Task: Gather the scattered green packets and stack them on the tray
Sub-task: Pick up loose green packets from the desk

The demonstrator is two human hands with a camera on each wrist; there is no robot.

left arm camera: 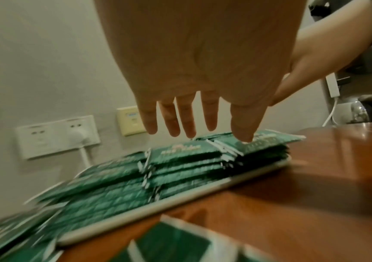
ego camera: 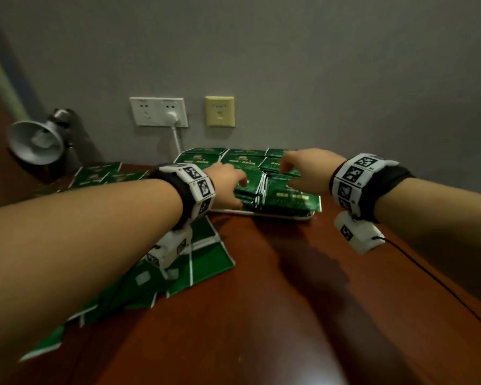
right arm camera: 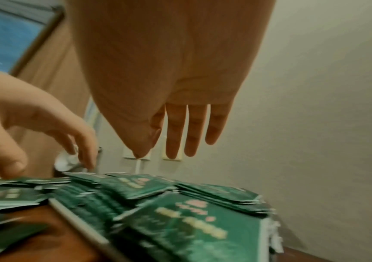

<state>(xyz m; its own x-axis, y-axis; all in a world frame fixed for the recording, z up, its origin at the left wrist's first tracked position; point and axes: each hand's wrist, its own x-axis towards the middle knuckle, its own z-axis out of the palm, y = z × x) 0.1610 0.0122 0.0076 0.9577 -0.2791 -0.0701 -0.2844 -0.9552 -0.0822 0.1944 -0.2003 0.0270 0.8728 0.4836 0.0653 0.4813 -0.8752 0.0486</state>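
A white tray (ego camera: 275, 215) against the wall holds several stacks of green packets (ego camera: 286, 195). My left hand (ego camera: 228, 187) reaches over the near left stack; in the left wrist view its fingers (left arm camera: 209, 115) are straight and spread, and the thumb tip touches the top packet (left arm camera: 259, 141). My right hand (ego camera: 297, 168) hovers over the near right stack with straight fingers (right arm camera: 176, 134), holding nothing. Loose green packets (ego camera: 206, 257) lie scattered on the table under my left forearm, and more (ego camera: 100, 173) lie left of the tray. The tray rim (left arm camera: 180, 200) shows below the stacks (right arm camera: 191, 221).
The tray sits on a brown wooden table (ego camera: 289, 301). A grey desk lamp (ego camera: 36, 140) stands at the far left. On the wall behind are white sockets with a plug (ego camera: 159, 111) and a yellow jack (ego camera: 220, 111). A black cable (ego camera: 428, 273) runs from my right wrist.
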